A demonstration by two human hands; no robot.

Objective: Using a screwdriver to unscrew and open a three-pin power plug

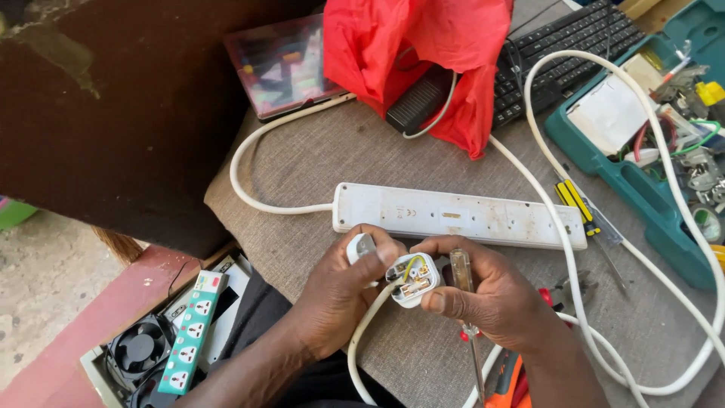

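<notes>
— Where's the plug?
— I see the open plug (413, 279) pinched between both hands, near edge of the surface (317, 162). My right hand (491, 298) also grips a screwdriver (465, 302), shaft pointing toward me; my left hand (340, 291) clasps the plug's left side.

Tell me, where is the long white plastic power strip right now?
In the head view, the long white plastic power strip lies face-down mid-table, just beyond both hands, with the red plastic bag behind it.
</notes>
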